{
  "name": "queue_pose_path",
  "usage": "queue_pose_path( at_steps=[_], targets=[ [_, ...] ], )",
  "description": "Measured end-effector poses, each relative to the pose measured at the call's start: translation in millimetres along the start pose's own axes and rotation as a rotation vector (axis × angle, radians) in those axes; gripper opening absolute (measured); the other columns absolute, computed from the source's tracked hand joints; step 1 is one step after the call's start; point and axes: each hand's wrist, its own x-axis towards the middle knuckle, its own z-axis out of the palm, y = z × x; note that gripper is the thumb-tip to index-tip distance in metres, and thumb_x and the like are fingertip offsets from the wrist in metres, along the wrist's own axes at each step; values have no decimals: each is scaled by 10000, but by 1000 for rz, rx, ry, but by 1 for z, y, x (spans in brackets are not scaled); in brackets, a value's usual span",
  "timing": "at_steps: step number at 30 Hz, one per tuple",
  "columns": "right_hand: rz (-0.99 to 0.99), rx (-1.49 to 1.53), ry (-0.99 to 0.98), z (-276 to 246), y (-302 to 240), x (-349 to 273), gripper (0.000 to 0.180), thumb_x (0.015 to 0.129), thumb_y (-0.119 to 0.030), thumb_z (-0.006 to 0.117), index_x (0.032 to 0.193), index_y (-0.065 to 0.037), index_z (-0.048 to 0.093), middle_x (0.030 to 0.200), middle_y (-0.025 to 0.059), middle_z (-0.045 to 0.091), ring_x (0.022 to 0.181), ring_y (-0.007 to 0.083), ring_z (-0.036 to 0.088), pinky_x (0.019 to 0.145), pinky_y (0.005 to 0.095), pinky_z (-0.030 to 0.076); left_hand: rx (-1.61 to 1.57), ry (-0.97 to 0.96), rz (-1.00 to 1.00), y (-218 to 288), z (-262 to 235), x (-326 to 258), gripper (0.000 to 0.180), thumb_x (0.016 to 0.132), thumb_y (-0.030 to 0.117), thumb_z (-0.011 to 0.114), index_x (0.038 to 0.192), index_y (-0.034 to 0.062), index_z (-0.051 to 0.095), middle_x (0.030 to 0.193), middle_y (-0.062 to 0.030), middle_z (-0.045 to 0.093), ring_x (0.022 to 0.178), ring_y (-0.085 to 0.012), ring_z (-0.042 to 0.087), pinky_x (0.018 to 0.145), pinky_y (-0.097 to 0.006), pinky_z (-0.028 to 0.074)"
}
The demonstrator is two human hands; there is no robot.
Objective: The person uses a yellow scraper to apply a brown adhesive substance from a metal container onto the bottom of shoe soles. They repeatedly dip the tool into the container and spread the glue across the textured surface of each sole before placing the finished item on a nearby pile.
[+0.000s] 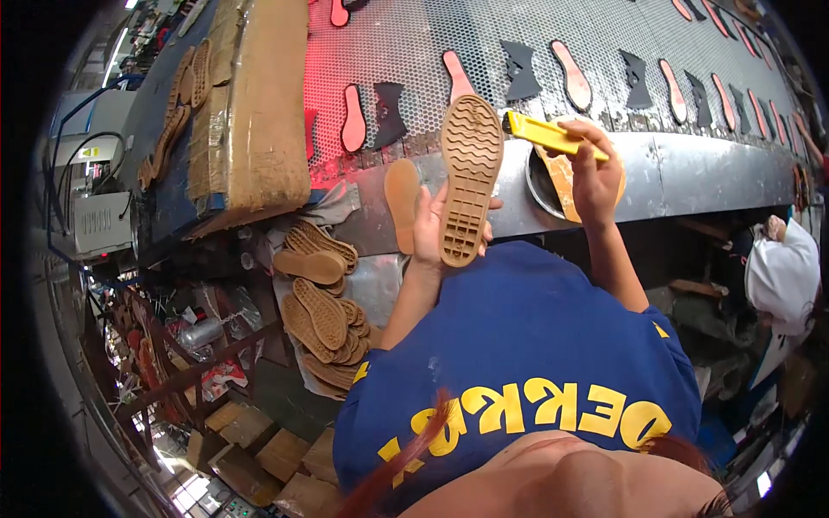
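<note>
My left hand (429, 226) grips a tan rubber shoe sole (471, 177), its ridged tread turned up. The sole stands lengthwise in front of my chest. Fingers of my right hand (596, 177) are closed round the yellow handle of a brush (554, 136). The dark brush end is beside the sole's upper right edge, with a small gap seeming to lie between them. Another tan sole (401, 203) lies on the metal ledge, just left of my left hand. Below my right hand is a round metal pan (541, 192), partly covered by a tan board (560, 186).
A metal mesh conveyor (414, 52) carries pink-faced insoles (570, 76) and black cut pieces (521, 71). Stacked tan soles (324, 315) sit at my left, below a cardboard-covered block (259, 104). Cardboard boxes (246, 470) fill the lower left. A person in white (781, 276) is at the right.
</note>
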Motion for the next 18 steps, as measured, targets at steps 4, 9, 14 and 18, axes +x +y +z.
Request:
queue_pose_path(
  at_steps=[4, 9, 14, 18],
  targets=[
    [-347, -488, -126, 24, -27, 5, 349, 917, -294, 627, 1064, 22, 621, 1095, 161, 607, 982, 274, 619, 827, 344, 512, 1, -41, -22, 3, 17, -1, 749, 953, 651, 175, 1443, 94, 276, 1197, -352, 524, 747, -330, 679, 504, -381, 591],
    [-387, -557, -129, 35, -20, 9, 322, 860, -224, 688, 1076, 8, 630, 1090, 156, 612, 972, 294, 625, 816, 356, 517, 54, -36, -15, 2, 31, -6, 784, 948, 658, 177, 1430, 49, 284, 1183, -350, 532, 730, -338, 675, 490, -378, 585],
    [-397, -595, -109, 40, -19, 9, 311, 856, -219, 691, 1062, 7, 635, 1099, 151, 612, 970, 296, 626, 818, 354, 517, 58, -77, -22, -1, 35, -10, 791, 940, 673, 171, 1450, 73, 246, 1194, -363, 514, 732, -342, 674, 496, -377, 586],
    [-389, -592, -122, 40, -19, 7, 299, 860, -210, 687, 1060, 5, 632, 1102, 151, 611, 981, 295, 624, 826, 356, 516, 44, -98, -4, -1, 36, -13, 791, 941, 669, 167, 1460, 74, 224, 1197, -368, 509, 740, -342, 675, 498, -377, 588]
  ],
)
